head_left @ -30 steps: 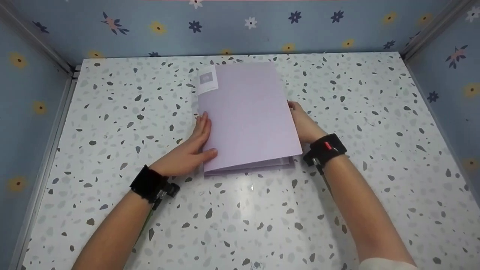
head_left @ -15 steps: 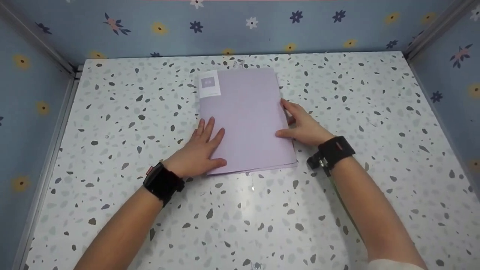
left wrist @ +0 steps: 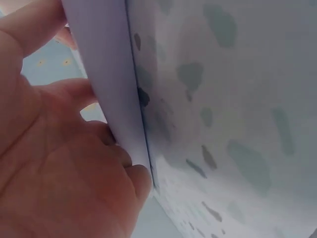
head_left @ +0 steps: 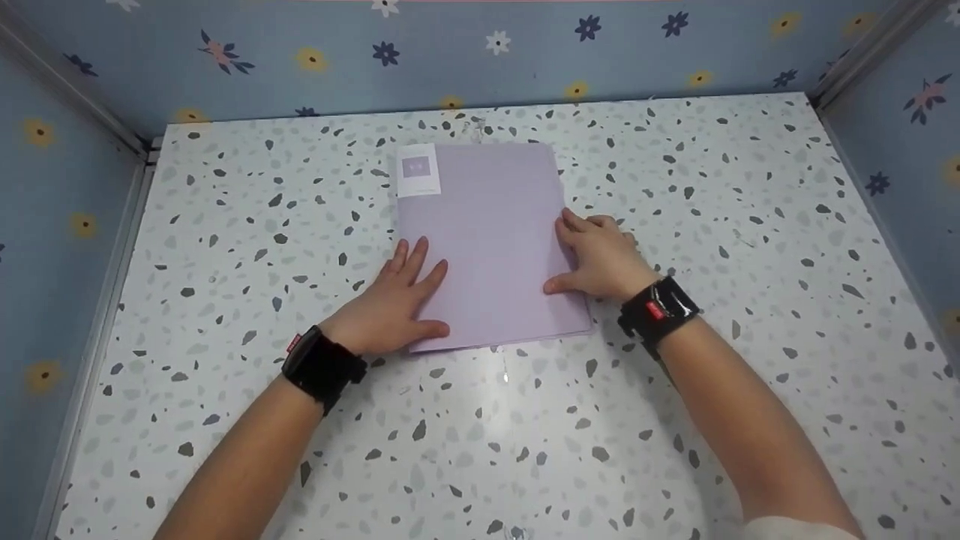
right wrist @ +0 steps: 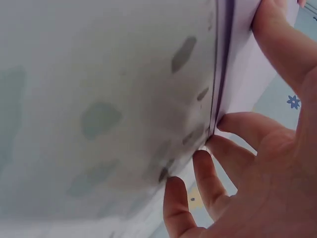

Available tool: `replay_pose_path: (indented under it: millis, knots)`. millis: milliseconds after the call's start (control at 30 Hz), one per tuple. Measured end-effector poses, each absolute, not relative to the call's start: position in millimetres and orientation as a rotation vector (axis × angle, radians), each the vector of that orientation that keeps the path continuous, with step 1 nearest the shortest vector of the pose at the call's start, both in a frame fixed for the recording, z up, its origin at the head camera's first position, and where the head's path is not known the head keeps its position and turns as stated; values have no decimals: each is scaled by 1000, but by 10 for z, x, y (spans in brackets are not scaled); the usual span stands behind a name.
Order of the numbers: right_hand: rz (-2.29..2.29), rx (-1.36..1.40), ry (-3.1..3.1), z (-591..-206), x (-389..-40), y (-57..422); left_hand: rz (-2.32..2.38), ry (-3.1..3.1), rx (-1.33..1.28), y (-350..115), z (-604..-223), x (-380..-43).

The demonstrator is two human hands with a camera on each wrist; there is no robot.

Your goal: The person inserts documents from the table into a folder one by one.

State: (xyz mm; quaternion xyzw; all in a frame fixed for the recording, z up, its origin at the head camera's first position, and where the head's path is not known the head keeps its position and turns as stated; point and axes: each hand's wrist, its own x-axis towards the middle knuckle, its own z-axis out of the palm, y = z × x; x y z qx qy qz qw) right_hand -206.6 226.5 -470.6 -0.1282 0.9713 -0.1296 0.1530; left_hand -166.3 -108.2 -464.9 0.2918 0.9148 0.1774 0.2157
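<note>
A light purple folder lies closed on the table, a white label at its top left corner. My left hand rests with spread fingers over the folder's left edge, thumb and fingertips on the cover. Along the opposite edge, my right hand touches the cover with its thumb and index finger. In the right wrist view, other fingertips of the right hand reach down to the table beside the folder. The left wrist view shows the left hand against the folder's thick spine. Whatever lies inside the folder is hidden.
The white speckled table reaches back to a blue flowered panel, with similar panels at left and right. A small clear, shiny item lies behind the folder. Each wrist wears a black strap.
The folder's raised cover has come down flat. My right hand has moved from beside the right edge onto the cover, and my left hand has spread further over the left edge.
</note>
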Motion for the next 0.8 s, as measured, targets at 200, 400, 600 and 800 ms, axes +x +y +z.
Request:
replay_pose_path:
  millis: [200,400,600,800]
  knots:
    - [-312,-406,2789,-4704,-2074,2237,400,2511,777,-1084,-4559,-1732]
    - [-251,-390,2749,-4682,-2064,2219,344,2592,749,-1021,-4510,-1787]
    - [-323,-355,2663,-4486,-2109,2205,311,2737,694,-925,-4447,-1792]
    - [-327,-329,2607,-4248,-2208,2129,256,2795,691,-792,-4335,-1866]
